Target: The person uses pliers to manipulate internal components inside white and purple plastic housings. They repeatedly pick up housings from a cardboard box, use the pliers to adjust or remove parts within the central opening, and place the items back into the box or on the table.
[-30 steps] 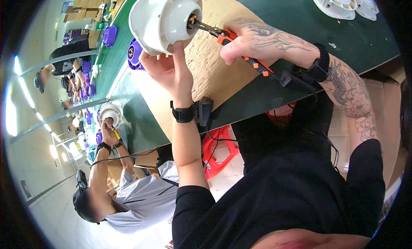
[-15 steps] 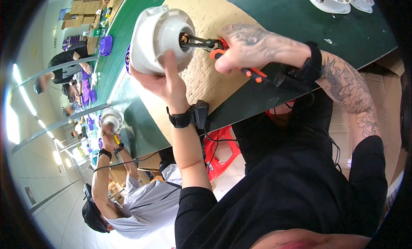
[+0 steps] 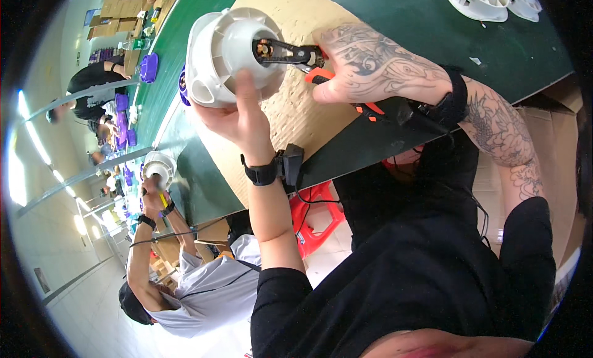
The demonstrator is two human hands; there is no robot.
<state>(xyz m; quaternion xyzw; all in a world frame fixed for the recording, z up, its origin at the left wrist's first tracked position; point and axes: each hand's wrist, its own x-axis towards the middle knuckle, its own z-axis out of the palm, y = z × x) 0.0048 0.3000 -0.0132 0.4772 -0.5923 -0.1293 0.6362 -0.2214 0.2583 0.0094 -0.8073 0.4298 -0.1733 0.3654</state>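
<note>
My left hand is closed on a round white plastic housing from below, its thumb lying across the front. My right hand grips pliers with orange and black handles. Their dark jaws reach into the central opening of the housing, spread around a small copper-coloured part. Whether the jaws touch that part I cannot tell. A purple piece shows at the housing's far left edge, mostly hidden behind it.
Beneath the work lies a sheet of brown cardboard on a green table. White plastic parts sit at the far right. On the left, a co-worker in grey handles a similar white housing. A red stool stands below the table edge.
The housing has tilted a little, so its opening faces me more. The pliers' jaws look wider apart, and my right hand has turned and shifted slightly.
</note>
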